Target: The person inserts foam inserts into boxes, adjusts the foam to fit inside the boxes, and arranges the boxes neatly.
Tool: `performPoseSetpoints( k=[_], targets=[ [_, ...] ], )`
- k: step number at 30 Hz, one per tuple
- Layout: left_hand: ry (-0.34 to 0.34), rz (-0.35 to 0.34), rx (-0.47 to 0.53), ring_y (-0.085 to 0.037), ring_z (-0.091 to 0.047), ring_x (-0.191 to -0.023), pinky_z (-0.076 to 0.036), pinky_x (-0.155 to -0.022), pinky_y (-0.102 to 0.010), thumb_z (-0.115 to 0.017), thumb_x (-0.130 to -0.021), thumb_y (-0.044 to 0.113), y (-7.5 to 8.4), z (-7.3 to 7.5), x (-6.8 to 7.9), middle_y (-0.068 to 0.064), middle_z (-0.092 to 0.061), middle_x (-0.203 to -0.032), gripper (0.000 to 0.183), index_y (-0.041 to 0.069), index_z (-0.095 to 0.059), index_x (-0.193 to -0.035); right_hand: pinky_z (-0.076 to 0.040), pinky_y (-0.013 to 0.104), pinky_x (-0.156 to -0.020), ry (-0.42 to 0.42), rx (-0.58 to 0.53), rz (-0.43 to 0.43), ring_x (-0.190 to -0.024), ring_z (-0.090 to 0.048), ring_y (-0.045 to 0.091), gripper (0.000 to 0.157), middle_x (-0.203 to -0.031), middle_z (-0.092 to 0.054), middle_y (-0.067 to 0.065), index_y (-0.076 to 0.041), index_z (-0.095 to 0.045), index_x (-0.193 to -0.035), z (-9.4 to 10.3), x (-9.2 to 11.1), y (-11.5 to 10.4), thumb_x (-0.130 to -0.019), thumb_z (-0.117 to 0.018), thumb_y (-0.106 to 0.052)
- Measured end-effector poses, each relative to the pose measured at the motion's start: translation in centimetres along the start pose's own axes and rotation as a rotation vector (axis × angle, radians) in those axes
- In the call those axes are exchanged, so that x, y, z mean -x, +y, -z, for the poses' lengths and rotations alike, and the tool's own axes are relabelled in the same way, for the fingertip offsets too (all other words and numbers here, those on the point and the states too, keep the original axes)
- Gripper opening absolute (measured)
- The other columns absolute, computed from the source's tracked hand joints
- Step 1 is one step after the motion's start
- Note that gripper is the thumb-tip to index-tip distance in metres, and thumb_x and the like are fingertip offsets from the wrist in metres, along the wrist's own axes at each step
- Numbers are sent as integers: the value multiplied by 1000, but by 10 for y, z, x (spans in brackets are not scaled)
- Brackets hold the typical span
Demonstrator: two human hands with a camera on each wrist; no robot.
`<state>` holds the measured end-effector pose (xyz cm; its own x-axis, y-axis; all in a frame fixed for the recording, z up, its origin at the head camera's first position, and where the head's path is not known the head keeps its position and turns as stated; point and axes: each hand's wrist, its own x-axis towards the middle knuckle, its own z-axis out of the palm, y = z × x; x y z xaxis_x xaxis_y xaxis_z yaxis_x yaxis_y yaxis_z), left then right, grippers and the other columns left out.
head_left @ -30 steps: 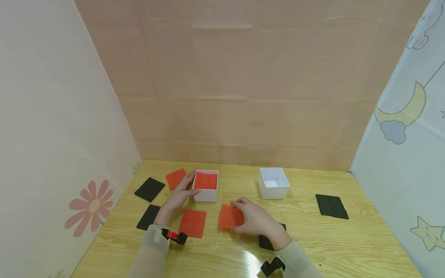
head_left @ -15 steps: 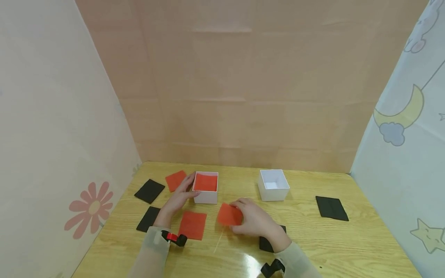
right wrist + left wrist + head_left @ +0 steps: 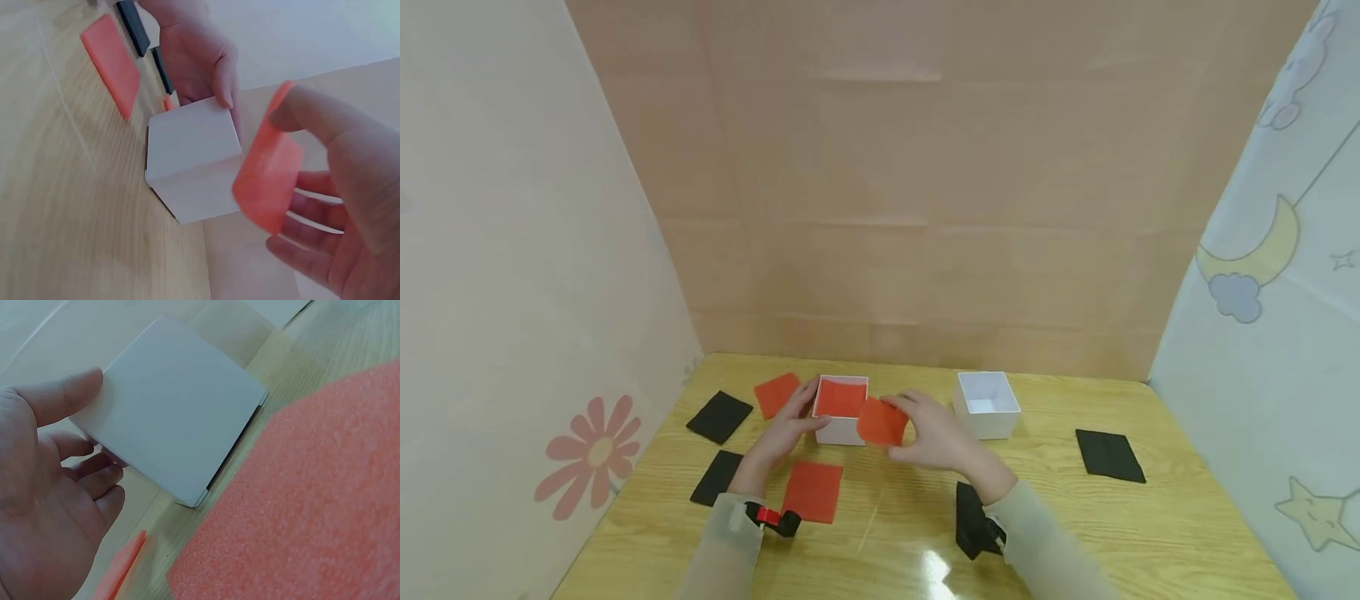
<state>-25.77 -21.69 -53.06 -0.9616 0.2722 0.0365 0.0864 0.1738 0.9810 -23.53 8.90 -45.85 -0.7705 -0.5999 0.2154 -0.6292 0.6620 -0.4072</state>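
Note:
My left hand [image 3: 778, 437] grips the left side of a white open-topped box [image 3: 841, 432], thumb on its front face and fingers around the side. A red foam square [image 3: 842, 400] lies inside this box. My right hand [image 3: 936, 433] pinches another red foam square [image 3: 269, 175] between thumb and fingers. That square is raised off the table, close to the box's front right corner and slightly bent. In the left wrist view, a large red foam sheet [image 3: 306, 506] fills the near right.
A second white box [image 3: 987, 421] stands at the right, its inside bare. Red foam squares lie behind the left hand [image 3: 775, 393] and before the box [image 3: 813, 492]. Black squares lie at left [image 3: 719, 417], far right [image 3: 1110, 455] and beneath the right wrist [image 3: 972, 525].
My right hand has lifted the red foam square and moved it forward and slightly left, up to the box. The black square under the right wrist looks tilted or shifted. My left hand keeps its hold.

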Motion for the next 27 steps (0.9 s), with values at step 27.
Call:
performPoseSetpoints(
  k=[27],
  targets=[
    [-39, -49, 17, -42, -7, -163, -16, -127, -66, -66, -106, 13, -4, 3, -1, -11, -11, -178, 80, 14, -22, -173, -57, 37, -88, -158, 156, -31, -117, -65, 25, 82, -155, -53, 8, -11, -54, -158, 0, -96, -30, -88, -82, -41]
  ],
)
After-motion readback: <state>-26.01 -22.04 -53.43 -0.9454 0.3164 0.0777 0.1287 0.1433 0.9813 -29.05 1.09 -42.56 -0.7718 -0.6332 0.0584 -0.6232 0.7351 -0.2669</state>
